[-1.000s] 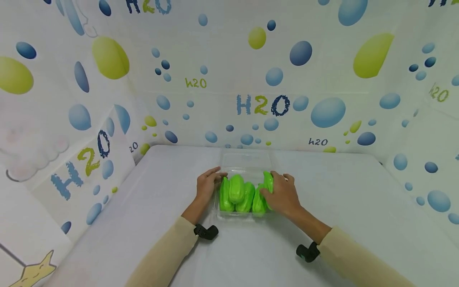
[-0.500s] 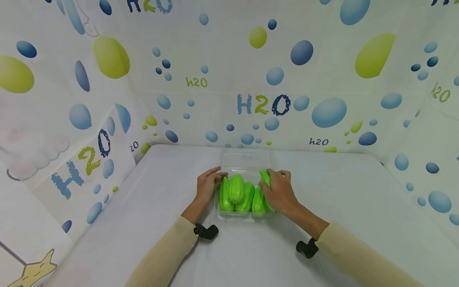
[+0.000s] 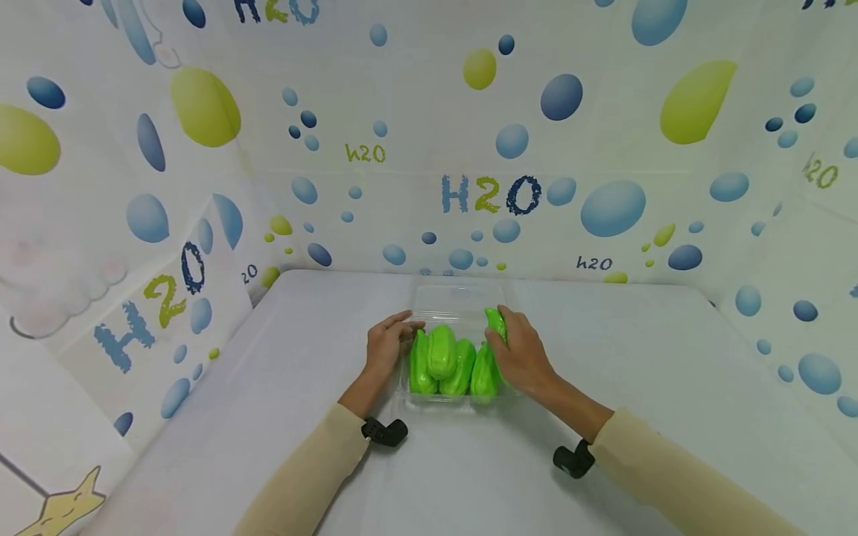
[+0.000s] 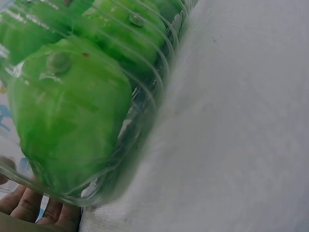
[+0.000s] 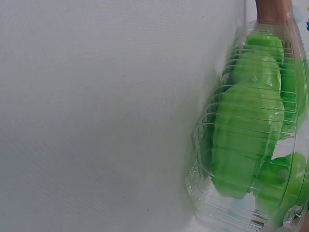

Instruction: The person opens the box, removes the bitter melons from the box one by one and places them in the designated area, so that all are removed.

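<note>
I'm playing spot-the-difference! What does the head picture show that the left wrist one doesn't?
Only the head view shows the sleeves, the black wrist cameras and readable H2O words. Only the left wrist view shows a reddish spot and round stub on the nearest green thing. Both show green things, the clear box and the left hand, just fingers in the wrist view.

From here I'm reading a large "H2O" [image 3: 491, 194] on the backdrop [image 3: 429, 141], smaller "h2O" prints [image 3: 365, 153] around it, and another "H2O" slanting up the left panel [image 3: 167, 339] near a "20" [image 3: 249, 274].
</note>
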The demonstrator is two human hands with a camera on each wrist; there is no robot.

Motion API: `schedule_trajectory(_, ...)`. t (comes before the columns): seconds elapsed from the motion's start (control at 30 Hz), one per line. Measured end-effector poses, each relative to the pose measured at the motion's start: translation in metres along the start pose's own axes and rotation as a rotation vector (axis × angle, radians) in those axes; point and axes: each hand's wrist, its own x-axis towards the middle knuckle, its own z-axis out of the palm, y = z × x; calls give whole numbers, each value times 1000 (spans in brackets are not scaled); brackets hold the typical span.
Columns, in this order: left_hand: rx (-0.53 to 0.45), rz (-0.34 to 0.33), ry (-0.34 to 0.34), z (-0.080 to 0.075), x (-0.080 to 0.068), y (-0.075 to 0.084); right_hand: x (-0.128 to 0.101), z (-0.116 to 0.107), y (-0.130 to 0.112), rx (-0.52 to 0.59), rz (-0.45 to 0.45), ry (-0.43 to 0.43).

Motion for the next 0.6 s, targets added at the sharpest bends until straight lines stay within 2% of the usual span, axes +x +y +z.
schedule_trajectory(0.4, -1, 7, -6, 0, -1, -3, 1, -4, -1, -11, -27, -1)
schedule_trajectory(0.6, -2, 4, 0, -1, -1, 2, 5, -8, -1, 34, -34, 47)
